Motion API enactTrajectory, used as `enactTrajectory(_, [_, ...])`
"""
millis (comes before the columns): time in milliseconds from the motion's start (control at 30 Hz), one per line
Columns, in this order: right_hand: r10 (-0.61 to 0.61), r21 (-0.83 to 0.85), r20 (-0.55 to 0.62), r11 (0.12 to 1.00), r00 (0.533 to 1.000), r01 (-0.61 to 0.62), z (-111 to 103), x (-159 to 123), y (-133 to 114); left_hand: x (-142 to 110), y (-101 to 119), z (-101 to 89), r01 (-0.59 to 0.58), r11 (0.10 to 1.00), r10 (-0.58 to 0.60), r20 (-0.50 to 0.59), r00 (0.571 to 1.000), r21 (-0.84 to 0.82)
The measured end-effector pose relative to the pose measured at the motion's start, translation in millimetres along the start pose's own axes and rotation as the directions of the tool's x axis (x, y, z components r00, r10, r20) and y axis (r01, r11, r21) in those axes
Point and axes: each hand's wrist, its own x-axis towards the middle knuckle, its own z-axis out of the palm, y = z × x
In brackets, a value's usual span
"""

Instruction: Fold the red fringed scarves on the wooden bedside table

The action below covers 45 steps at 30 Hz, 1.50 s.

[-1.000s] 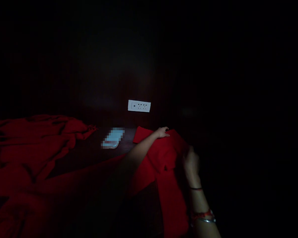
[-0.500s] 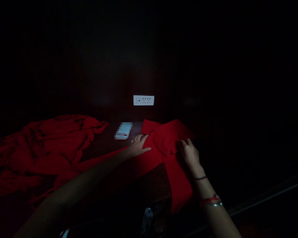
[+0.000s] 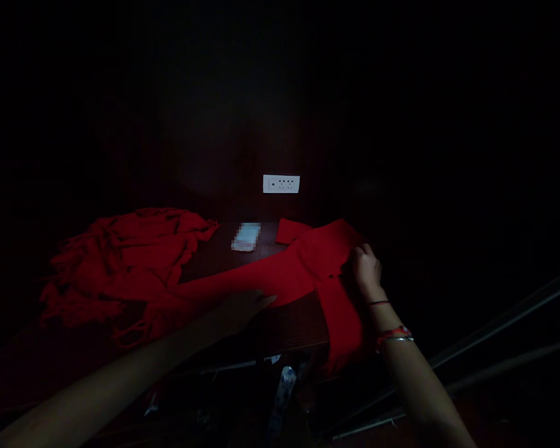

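Red cloth (image 3: 280, 274) lay on the table (image 3: 284, 326), its long strip rising gently rightward past the far side of the left hand (image 3: 242, 309) to a folded part at the right hand (image 3: 368, 272). From that fold, a tail dropped toward the wearer over the table edge, left of and nearer than the right hand. Both hands were close; the right was nearer the fold, the left nearer the strip's middle.

Left to right: fringed red heap (image 3: 135, 249), crumpled, lay left of and beyond the left hand. Left hand was dim but looked open, a digit stretched right along the strip's near edge; contact unclear. Pixelated pale item (image 3: 246, 237) lay beyond it, across the strip. Short red flap (image 3: 289, 231) stuck out beyond and right of the left hand, next to the fold. Socket panel (image 3: 281, 184) was on the wall, farther off and higher. Patterned blue-white object (image 3: 284, 386) sat lower, right of and nearer than the left hand; couldn't tell if it was a container. Right hand was curled at the fold's right edge, fingertips hidden, so couldn't tell if pinching cloth. Its wrist had a dark cord (image 3: 379, 302) and bracelets (image 3: 396, 336).
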Motion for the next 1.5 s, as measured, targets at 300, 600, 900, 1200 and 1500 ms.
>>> enactTrajectory(300, [-0.025, -0.041, 0.195, 0.999, 0.981, 0.034, 9, -6, 2, -41, -8, -7.1, 0.187, 0.980, -0.185, -0.038, 0.982, 0.064])
enactTrajectory(600, [-0.736, 0.288, 0.176, 0.673, 0.653, 0.681, -13, -41, -46, -69, 19, -1.9, 0.195, 0.966, -0.195, -0.014, 0.981, 0.172])
enactTrajectory(900, [-0.796, 0.093, 0.185, 0.598, 0.576, 0.796, 7, -45, -59, -75, 4, 6.8, 0.315, 0.940, -0.308, -0.072, 0.949, 0.128])
enactTrajectory(1200, [-0.759, 0.027, 0.150, 0.643, 0.633, 0.765, 15, -37, -56, -82, -36, -2.2, 0.261, 0.895, -0.243, -0.094, 0.965, 0.362])
enactTrajectory(1500, [-0.703, 0.036, 0.078, 0.711, 0.707, 0.702, 19, -40, -59, -84, -67, 0.4, 0.034, 0.879, 0.052, -0.167, 0.985, 0.476])
